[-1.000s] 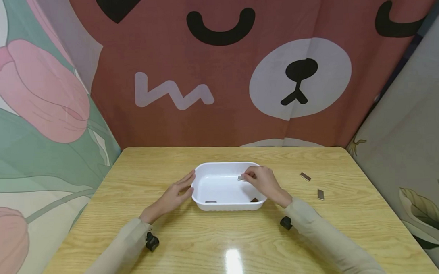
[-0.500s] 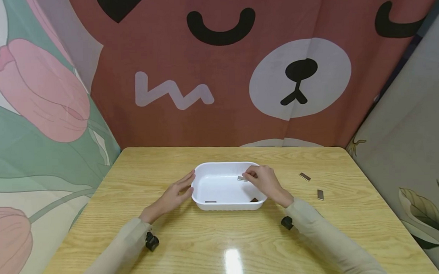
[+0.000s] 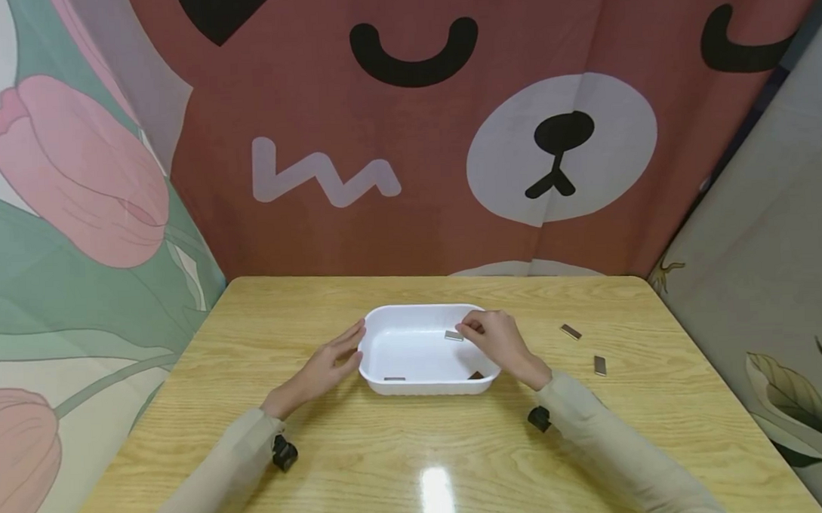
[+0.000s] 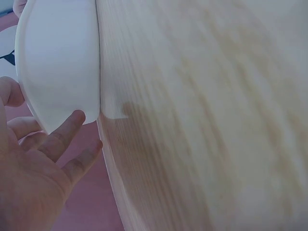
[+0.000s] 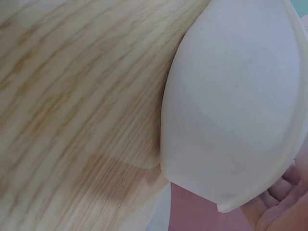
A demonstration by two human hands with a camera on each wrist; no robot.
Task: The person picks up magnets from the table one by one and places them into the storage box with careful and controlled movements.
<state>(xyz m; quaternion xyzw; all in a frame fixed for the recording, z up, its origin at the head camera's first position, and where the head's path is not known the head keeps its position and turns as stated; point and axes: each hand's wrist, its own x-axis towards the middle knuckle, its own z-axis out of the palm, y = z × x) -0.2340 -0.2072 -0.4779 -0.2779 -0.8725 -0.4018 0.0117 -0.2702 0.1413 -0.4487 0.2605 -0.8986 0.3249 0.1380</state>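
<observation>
My left hand [image 3: 328, 366] lies along the left side of a white rectangular plastic tray [image 3: 415, 388], its fingers extended against the outer wall. Its spread fingers [image 4: 65, 134] also show beside the tray wall in the left wrist view. Over the tray's right rim, my right hand [image 3: 498, 340] reaches in with thumb and fingertips bent together. Right at those fingertips is a small silver rectangular piece [image 3: 452, 336] inside the tray. I cannot tell whether the fingertips still pinch it. In the right wrist view, the tray wall [image 5: 236, 96] hides the fingertips.
Two small dark flat pieces with silvery edges, one farther back [image 3: 571, 332] and one nearer [image 3: 600, 365], lie on the wooden table [image 3: 363, 454] right of the tray. Inside its near edge show a flat piece [image 3: 394, 378] and a brown piece [image 3: 476, 375]. Printed curtains [image 3: 424, 233] surround the table.
My right fingertips have shifted slightly right, and more of the silver piece shows beside them. The piece itself stays in about the same spot. My left hand and the tray have not visibly moved.
</observation>
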